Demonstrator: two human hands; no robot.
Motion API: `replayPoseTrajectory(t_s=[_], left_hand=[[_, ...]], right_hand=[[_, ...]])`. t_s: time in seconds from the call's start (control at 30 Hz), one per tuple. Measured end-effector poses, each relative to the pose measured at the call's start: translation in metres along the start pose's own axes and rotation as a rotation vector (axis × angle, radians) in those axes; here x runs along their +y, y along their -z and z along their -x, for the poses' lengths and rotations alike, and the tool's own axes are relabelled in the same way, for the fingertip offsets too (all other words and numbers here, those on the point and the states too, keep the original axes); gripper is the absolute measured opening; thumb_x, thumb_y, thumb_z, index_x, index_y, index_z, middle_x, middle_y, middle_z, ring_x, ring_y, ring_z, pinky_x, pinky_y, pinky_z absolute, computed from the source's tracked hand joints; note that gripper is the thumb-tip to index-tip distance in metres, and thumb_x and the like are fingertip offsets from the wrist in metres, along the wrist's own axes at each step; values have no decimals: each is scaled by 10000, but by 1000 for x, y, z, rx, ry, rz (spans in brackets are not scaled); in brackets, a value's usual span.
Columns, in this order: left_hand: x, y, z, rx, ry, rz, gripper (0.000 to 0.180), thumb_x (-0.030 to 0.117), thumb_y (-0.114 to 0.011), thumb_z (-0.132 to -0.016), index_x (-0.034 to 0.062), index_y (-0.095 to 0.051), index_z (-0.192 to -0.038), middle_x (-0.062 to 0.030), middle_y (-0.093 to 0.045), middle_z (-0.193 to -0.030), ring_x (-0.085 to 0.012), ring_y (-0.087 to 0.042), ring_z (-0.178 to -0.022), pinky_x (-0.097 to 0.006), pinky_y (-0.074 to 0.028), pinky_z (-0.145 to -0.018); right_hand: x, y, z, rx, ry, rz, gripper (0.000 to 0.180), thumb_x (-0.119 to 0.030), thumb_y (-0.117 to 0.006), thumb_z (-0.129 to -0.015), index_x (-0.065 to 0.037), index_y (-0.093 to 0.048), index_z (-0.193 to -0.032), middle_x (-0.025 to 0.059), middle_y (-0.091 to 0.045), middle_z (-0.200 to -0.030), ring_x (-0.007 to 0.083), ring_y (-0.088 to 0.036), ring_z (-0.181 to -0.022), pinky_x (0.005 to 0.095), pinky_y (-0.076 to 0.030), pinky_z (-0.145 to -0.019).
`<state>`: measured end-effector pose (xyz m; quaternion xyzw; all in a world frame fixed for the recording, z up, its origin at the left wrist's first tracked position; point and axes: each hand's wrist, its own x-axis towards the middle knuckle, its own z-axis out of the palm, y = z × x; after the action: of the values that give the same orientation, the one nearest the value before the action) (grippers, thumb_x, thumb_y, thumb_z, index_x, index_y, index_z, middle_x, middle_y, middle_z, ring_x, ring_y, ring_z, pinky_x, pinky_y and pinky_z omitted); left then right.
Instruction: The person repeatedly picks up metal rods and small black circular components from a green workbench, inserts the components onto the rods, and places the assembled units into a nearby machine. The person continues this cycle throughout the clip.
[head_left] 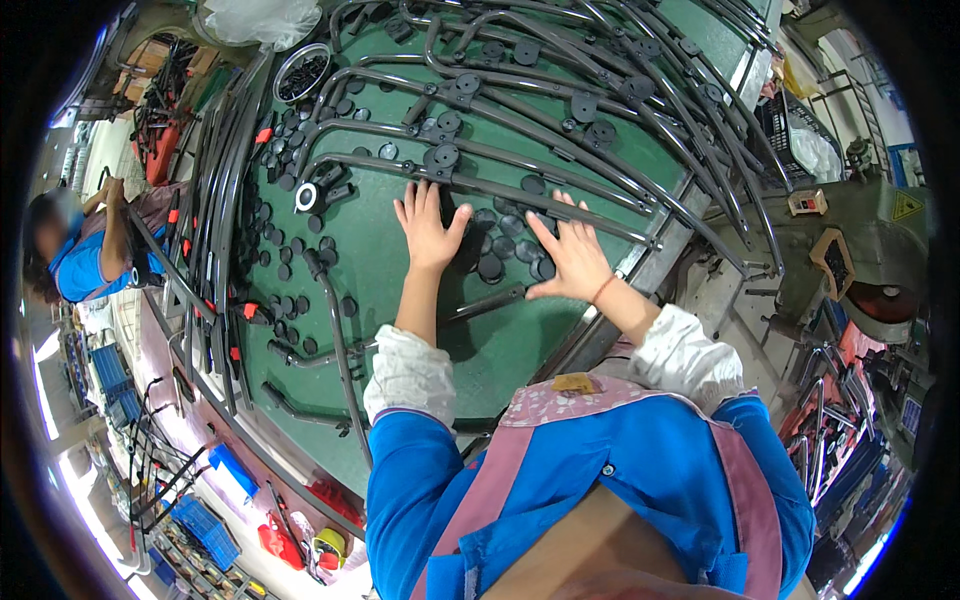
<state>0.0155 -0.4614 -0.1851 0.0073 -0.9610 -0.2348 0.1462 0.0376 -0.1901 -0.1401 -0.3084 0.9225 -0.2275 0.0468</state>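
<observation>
Both my hands are over the green table (pixel 400 290). My left hand (pixel 432 230) has its fingers spread, with the fingertips by a dark bent metal tube (pixel 540 202). A round black bracket (pixel 441 158) sits on that tube just beyond these fingertips. To the right, my right hand (pixel 575 255) is also open, its fingers apart and its fingertips close to the same tube. Whether either hand touches the tube I cannot tell. Several flat black discs (pixel 503 246) lie between my hands, some beside my right thumb. Neither hand holds anything.
More bent tubes (pixel 600 120) with brackets cover the table's far side. A bowl of small black parts (pixel 302 75) and a white tape roll (pixel 306 197) lie left. Long tubes (pixel 215 190) with red pieces line the left edge; a co-worker (pixel 90 250) is beyond. Machinery (pixel 880 245) stands right.
</observation>
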Motion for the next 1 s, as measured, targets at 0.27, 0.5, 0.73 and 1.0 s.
replayPoseTrajectory(t_s=[0.27,0.5,0.73,1.0], left_hand=[[54,24,13,-376,-343,274,971,499,-795,-651,81,-400,-1433,-226,-341,-1484,-407,-299,-1391,-529,-178,-1168],[35,32,56,-195,-85,-72,951,556,-778,-657,66,-438,-1398,-208,-394,-1447,-410,-418,-1260,-517,-342,-1035],[100,69,46,-536,229,-225,1185,547,-848,-569,90,-259,-1491,-229,-362,-1383,-436,-514,-1127,-480,-538,-834],[89,46,26,-475,261,203,1016,219,-885,-595,45,-328,-1426,-231,-363,-1346,-440,-531,-1119,-459,-521,-892]], right_hand=[[17,10,-43,-88,87,61,1144,-615,-814,-551,-233,-305,-1501,254,-226,-1531,462,-264,-1398,579,-149,-1158],[26,9,-40,-114,99,-89,974,-518,-781,-678,-212,-334,-1487,218,-377,-1443,428,-449,-1262,530,-373,-1032],[10,8,-59,-130,80,56,873,-534,-722,-731,-238,-364,-1470,203,-420,-1417,377,-599,-1062,500,-458,-887],[5,-6,-64,-5,163,74,569,-339,-619,-808,-176,-501,-1341,203,-534,-1208,341,-660,-805,456,-529,-684]])
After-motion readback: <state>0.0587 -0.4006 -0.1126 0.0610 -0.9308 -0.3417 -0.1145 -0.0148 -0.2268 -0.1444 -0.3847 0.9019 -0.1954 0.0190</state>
